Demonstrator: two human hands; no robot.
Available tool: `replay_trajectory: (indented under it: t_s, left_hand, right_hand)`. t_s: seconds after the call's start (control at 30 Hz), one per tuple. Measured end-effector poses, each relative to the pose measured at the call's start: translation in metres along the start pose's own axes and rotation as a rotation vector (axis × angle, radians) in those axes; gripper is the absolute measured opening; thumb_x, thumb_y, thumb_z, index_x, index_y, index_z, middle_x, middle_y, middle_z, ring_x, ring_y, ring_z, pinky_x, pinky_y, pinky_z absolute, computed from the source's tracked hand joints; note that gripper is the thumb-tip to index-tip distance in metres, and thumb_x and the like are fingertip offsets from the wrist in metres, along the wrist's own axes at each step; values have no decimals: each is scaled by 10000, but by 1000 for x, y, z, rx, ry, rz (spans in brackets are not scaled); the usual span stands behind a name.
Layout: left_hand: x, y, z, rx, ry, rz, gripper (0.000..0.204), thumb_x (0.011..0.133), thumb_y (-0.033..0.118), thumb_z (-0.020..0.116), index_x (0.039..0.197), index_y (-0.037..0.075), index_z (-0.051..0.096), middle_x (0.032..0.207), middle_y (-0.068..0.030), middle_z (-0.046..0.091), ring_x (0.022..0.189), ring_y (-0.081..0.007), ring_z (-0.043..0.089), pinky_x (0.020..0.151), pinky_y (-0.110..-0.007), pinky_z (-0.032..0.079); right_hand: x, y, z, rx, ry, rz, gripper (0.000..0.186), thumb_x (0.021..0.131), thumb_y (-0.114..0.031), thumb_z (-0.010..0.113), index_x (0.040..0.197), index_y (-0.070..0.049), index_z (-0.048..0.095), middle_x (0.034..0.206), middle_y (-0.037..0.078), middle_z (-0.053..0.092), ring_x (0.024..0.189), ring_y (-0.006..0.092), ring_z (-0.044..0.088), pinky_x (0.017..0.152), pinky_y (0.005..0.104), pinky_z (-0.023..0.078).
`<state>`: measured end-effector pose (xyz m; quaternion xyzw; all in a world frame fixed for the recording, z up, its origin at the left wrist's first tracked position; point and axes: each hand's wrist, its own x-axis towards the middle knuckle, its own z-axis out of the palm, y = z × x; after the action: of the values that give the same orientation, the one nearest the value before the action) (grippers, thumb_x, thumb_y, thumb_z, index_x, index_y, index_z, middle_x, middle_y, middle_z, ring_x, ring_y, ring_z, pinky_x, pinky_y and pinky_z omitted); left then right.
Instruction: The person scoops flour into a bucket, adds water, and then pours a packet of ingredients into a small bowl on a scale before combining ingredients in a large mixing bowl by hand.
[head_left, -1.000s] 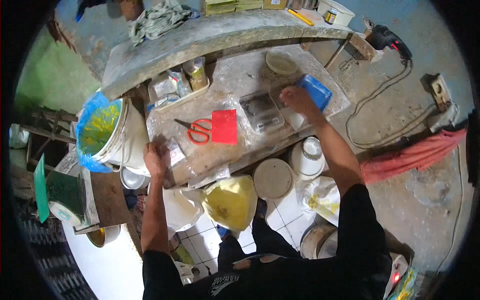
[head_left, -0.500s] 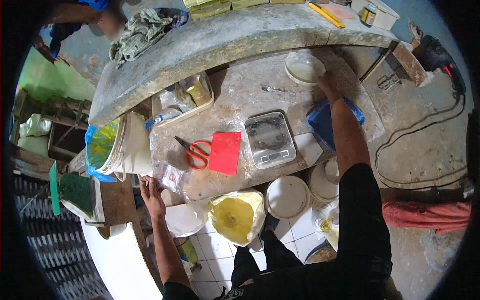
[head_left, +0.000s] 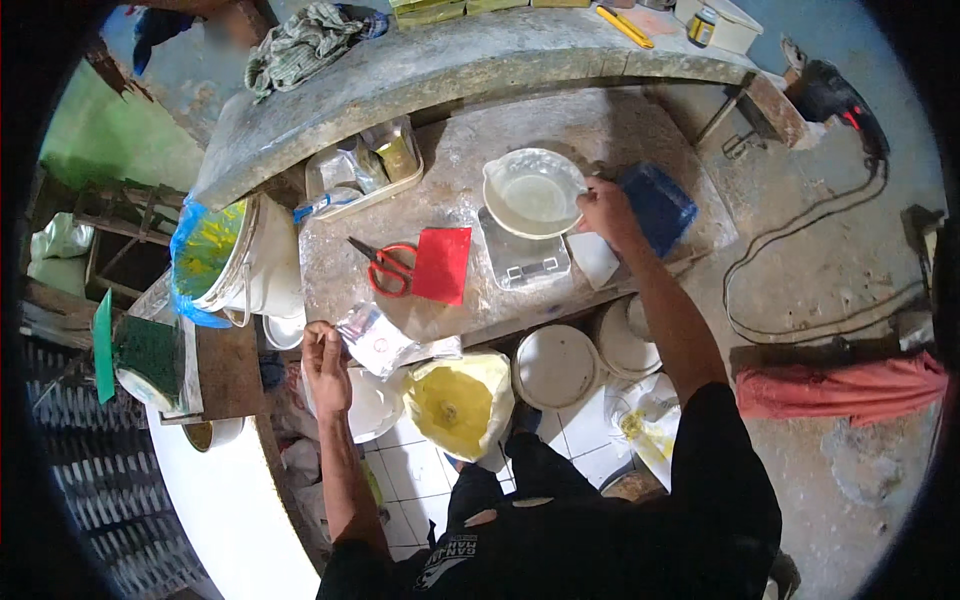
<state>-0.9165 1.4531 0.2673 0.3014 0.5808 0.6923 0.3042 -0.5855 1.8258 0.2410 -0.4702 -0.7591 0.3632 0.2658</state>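
Bowl: pale, smooth and round, the pale bowl [head_left: 540,195] has a small pouring lip on its far-left rim; it sits over the back part of the scale [head_left: 505,262], and from where I stand I cannot tell whether its base touches the plate
Right hand: the right hand [head_left: 608,213] is closed narrowly on the bowl's right rim, just right of the scale
Left hand: the left hand [head_left: 327,365], well left of the scale and nearer the person, has its fingertips drawn together on the left edge of the plastic packet [head_left: 378,342]; the film is clear, crinkled and shiny, with something white inside
Scale: flat, rounded at the corners, with a pale front panel showing below the bowl
Red card: the red card [head_left: 443,265], flat, matte and four-sided, lies just left of the scale
Scissors: the scissors [head_left: 390,272], with looped orange-red handles and dark blades, lie beyond the card from the scale
Blue tray: the blue tray [head_left: 657,208], shallow and smooth, rests right of the scale, behind the right wrist
White piece: the white piece [head_left: 593,258], thin and angular, lies just right of the scale
Worktop: the worktop [head_left: 590,130] under the scale is rough, stained and dusted pale
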Motion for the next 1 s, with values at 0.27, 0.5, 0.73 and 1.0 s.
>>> replay_trajectory:
  t_s: [0.27, 0.5, 0.73, 1.0]
  left_hand:
    - [-38, 15, 11, 29, -164, -43, 135, 979, 215, 576, 923, 119, 499, 709, 66, 427, 612, -33, 370, 539, -209, 311]
    - [-57, 4, 20, 22, -362, -83, 121, 979, 171, 558, 904, 112, 483, 754, 69, 413, 664, -38, 356, 581, -209, 294]
    - [-86, 17, 90, 75, -809, 1, 72, 968, 102, 539, 917, 91, 491, 789, 59, 423, 726, -38, 388, 651, -208, 340]
    - [-142, -6, 105, -90, -991, -54, 149, 992, 148, 504, 1113, 71, 546, 1037, -39, 632, 942, -113, 571, 799, -264, 453]
  right_hand:
    - [-44, -2, 37, 97, 119, 121, 296, 849, -202, 603, 993, 55, 624, 749, 202, 679, 592, 237, 693, 603, 354, 569]
    - [-137, -43, 45, -252, 474, -96, 479, 902, -389, 607, 1101, 47, 614, 899, 193, 695, 785, 289, 697, 742, 388, 550]
    - [-334, -129, 25, 643, -227, 95, 466, 943, -361, 604, 1260, -21, 564, 1024, 57, 686, 798, 120, 642, 628, 280, 531]
    - [-427, -159, 55, 682, 32, 340, 267, 930, -201, 626, 1096, 8, 638, 870, 65, 672, 734, 126, 639, 576, 266, 548]
